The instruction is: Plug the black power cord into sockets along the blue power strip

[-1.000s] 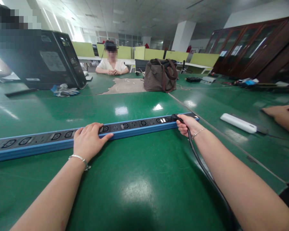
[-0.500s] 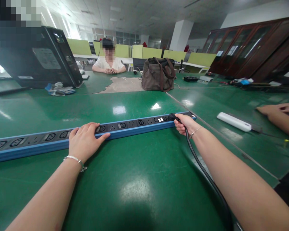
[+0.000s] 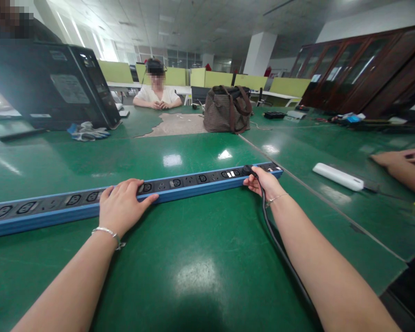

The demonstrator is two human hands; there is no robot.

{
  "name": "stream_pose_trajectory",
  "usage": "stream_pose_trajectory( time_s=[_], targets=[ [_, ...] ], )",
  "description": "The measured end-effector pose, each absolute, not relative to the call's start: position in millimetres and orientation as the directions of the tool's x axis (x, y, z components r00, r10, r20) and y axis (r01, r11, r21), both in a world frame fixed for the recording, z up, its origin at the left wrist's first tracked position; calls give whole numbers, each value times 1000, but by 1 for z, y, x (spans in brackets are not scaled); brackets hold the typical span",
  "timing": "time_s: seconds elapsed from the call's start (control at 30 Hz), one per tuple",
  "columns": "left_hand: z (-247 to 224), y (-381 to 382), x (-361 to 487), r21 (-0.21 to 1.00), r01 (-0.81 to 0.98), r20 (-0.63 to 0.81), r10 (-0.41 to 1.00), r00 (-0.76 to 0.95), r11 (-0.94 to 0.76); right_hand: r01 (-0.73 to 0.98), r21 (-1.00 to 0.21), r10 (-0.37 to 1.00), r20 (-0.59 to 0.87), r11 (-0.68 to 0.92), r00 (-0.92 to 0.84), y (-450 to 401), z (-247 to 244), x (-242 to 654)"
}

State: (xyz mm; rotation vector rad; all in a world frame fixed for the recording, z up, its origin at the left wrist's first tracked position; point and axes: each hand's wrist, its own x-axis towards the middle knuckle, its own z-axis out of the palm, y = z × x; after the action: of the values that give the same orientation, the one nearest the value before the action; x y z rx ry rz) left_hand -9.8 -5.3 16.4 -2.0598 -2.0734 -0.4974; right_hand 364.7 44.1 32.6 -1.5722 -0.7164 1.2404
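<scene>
A long blue power strip (image 3: pixel 183 189) with a black socket face lies across the green table. My left hand (image 3: pixel 124 203) grips it left of the middle, fingers over the top and thumb along the near side. Near the strip's right end, my right hand (image 3: pixel 264 182) is closed around a black plug (image 3: pixel 248 170), which sits at a socket; how deep it is in, I cannot tell. From the plug a black power cable (image 3: pixel 278 244) runs down under my right forearm. Two small white pieces (image 3: pixel 230 174) show on the strip just left of the plug.
A brown bag (image 3: pixel 224 110) stands at the back, with gloves (image 3: pixel 87 132) and a large black case (image 3: pixel 69 87) to the left. On the right lie a white bar-shaped device (image 3: pixel 338 176) and another person's hands (image 3: pixel 397 159). One person (image 3: pixel 157 94) sits opposite.
My right hand has shifted slightly left and down while still holding the plug, and its forearm and the cable have swung left. My left hand keeps its place on the strip.
</scene>
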Motion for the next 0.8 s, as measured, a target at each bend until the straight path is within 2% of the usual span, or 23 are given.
stream_pose_trajectory(
  time_s=[0.4, 0.6, 0.8],
  targets=[
    [17, -6, -9, 112, 994, 358, 933, -26, -15, -271, -929, 939, -304, -253, 164, 39, 28, 362],
    [17, -6, -9, 116, 993, 345, 938, -29, -12, -156, -959, 945, -265, -237, 193, 41, 26, 365],
    [17, -6, -9, 115, 993, 356, 934, -18, -25, -200, -958, 947, -247, -207, 204, 43, 20, 362]
  ],
)
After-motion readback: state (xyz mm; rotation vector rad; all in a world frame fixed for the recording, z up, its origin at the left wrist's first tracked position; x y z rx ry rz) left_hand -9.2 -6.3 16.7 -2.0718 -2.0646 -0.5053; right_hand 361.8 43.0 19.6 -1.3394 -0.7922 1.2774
